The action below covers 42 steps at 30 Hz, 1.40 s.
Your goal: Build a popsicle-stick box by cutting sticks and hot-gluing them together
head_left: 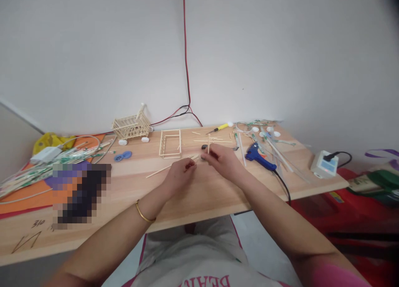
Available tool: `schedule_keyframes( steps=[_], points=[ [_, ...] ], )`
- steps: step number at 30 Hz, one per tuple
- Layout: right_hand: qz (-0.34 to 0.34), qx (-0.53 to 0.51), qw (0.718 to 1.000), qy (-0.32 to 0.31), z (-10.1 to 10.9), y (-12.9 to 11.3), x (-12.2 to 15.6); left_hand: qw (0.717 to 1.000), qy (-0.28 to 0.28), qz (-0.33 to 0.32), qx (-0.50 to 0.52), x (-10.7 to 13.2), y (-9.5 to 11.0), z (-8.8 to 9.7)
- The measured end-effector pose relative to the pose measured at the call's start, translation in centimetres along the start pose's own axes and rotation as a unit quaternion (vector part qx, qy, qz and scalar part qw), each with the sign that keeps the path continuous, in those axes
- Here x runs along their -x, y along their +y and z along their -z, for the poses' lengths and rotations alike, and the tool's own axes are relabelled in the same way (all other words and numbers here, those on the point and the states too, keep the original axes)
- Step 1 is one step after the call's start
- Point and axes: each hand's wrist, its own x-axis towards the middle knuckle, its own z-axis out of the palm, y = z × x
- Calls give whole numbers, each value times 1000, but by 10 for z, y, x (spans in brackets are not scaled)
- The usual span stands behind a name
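Observation:
My left hand is closed, with its fingers curled and thumb and fingertips together; what they pinch is too small to make out. A thin wooden stick slants along the tabletop and passes behind this hand. Just to the right, my right hand pinches a short wooden stick that points up from its fingers. A black-handled tool lies partly hidden by the right fingers. Beyond the hands stands an open box frame of wooden sticks, with small stick pieces lying to its right.
A finished-looking stick cart with white wheels stands by the wall. Blue caps and bundled sticks lie left. Right are a blue glue gun, a yellow-handled knife, glue sticks and a white power box at the edge.

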Motion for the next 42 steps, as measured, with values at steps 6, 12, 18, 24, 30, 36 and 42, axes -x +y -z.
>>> schedule_keyframes(
  steps=[6, 12, 18, 24, 30, 36, 42],
  points=[
    [-29, -64, 994, -88, -19, 11, 7, 983, -22, 33, 181, 7, 2, 4],
    [-34, -155, 983, -91, -22, 5, 1, 952, -45, 79, 291, 3, -1, -2],
    [-42, -167, 978, -114, -31, 12, 3, 985, -49, 17, 165, 3, 0, -2],
    [-20, -128, 984, -125, -27, 9, 5, 996, -53, -42, 58, 3, -6, -2],
    [12, -78, 989, -124, -28, 6, 9, 996, -71, -38, 33, 5, -11, -5],
    [21, -36, 990, -138, -28, 5, 8, 996, -80, -37, -8, 6, -10, -6],
    [29, -20, 990, -138, -29, 7, 11, 995, -61, -76, -16, 9, -5, -7]
  ],
)
